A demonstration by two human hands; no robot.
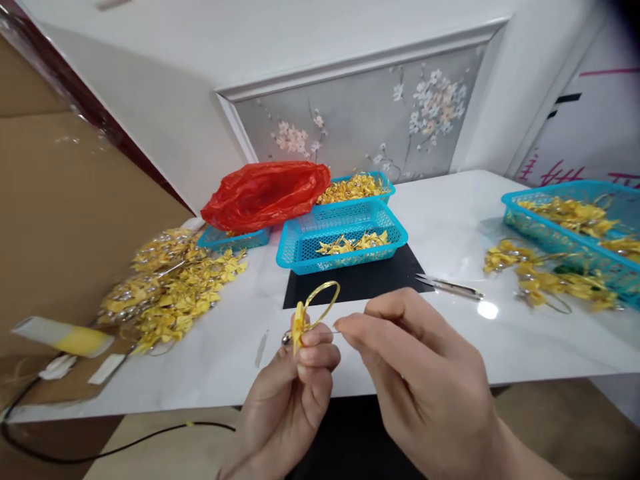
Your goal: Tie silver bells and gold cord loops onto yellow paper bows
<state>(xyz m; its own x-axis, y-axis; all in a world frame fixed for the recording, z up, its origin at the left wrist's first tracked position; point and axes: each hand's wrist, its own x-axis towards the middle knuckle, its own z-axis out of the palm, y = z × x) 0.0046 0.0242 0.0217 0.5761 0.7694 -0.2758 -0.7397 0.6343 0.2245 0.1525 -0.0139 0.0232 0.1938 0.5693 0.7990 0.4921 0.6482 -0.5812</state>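
My left hand [295,393] is closed, pinching a small yellow ornament [299,325] with a gold wire loop [325,300] that rises above the fingers. My right hand [420,373] is closed in a pinch just right of it, holding a thin wire end [334,331] that runs to the ornament. Both hands hover over the near edge of the white table [450,227], in front of a black mat [360,280]. A blue basket [300,243] with a few yellow pieces stands behind the mat.
A heap of yellow ornaments [170,287] lies at the left. A red plastic bag [265,193] covers another basket; a third basket [357,187] sits behind. At the right, a blue basket [575,227], loose ornaments [545,277] and small scissors [450,285].
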